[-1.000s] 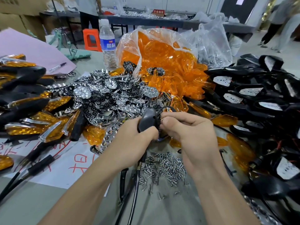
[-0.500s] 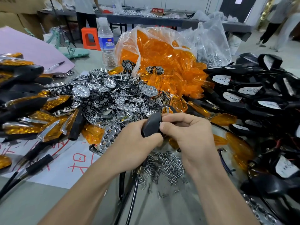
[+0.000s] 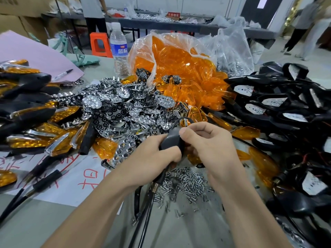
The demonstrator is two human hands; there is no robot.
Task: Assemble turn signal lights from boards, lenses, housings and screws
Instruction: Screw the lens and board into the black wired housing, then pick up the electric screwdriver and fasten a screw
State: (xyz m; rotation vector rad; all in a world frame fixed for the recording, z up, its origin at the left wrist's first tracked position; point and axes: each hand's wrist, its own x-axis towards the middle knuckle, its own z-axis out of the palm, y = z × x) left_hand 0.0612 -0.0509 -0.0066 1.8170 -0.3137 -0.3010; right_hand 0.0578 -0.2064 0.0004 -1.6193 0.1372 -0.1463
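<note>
Gripping a black housing (image 3: 170, 140) with both hands, the person holds it over the table (image 3: 53, 221), near the loose screws (image 3: 186, 183). Left hand (image 3: 154, 154): fingers curled round the housing's lower body. Right hand (image 3: 211, 147): thumb pinches the upper edge against curled fingers; the fingertips are hidden, possibly also on the lead. A black wire (image 3: 184, 119) loops out of the top. Chrome reflector boards (image 3: 116, 108) are heaped just beyond, bagged amber lenses (image 3: 179, 68) lie behind those, and spare housings (image 3: 277, 108) are piled at right.
</note>
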